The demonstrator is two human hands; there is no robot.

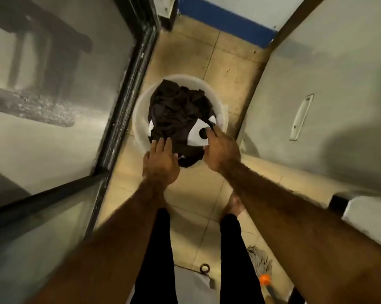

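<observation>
While the left hand (161,162) hovers at the near rim of the white bucket (138,119), its four fingers (163,144) lie straight and close together, the thumb spread out to the side. The fingertips reach the near edge of the dark cloth (176,110); they curl round nothing. Whether they press the fabric or only hang just above it cannot be told.

The right hand (221,150) comes in from the other side, its back to the camera, with the fingers bent downward onto the cloth at a white patch (196,139). Their tips are hidden against the fabric, so whether they pinch it or merely rest on it cannot be told.

One bucket stands on the tan floor tiles (207,62), between a dark-framed glass partition (128,95) on the left and a pale door (338,84) on the right. The crumpled cloth fills it to the rim, and one fold hangs over the near edge between the two hands. White shows at three spots in the dark heap.

Counted: two hands, two bare forearms, two legs in black trousers (154,260), one bare foot (235,205), one door handle (301,117), one mop head (259,257) lying on the floor beside the right leg, and one small dark ring (204,268) on the floor between the legs.
</observation>
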